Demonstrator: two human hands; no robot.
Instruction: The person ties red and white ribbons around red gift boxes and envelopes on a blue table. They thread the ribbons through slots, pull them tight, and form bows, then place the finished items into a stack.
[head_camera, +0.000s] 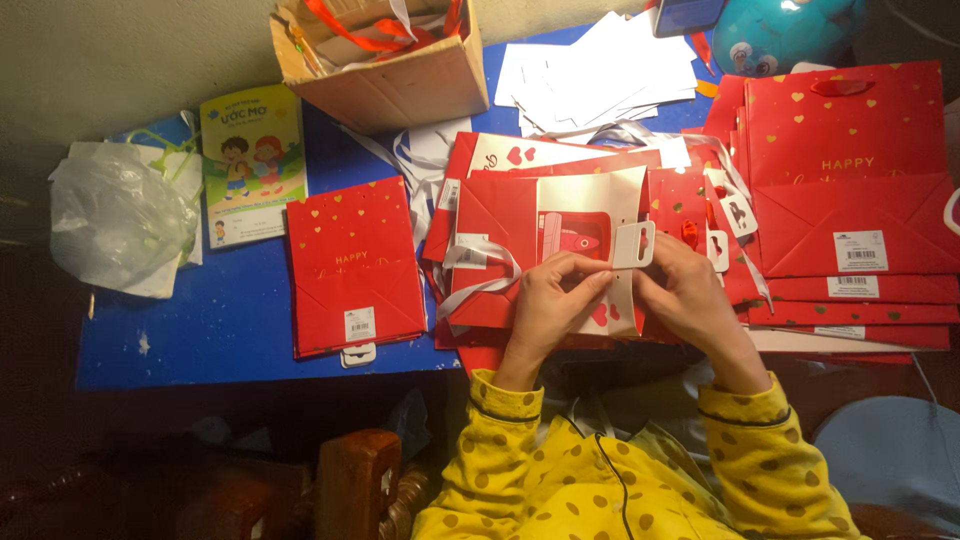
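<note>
At the far left of the blue counter (240, 310) lie a crumpled plastic bag (115, 225) and a children's booklet (252, 165), then a flat red gift bag (352, 265). My left hand (548, 305) has its fingers pinched together on a white hang tag (634, 245), and my right hand (692, 295) grips it from the other side, over a half-folded red bag (500, 225). A stack of red gift bags (850, 200) lies to the right.

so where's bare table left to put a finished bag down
Bare blue table shows left of the flat red bag, below the booklet. Around both hands and the right stack, it's crowded.
</note>
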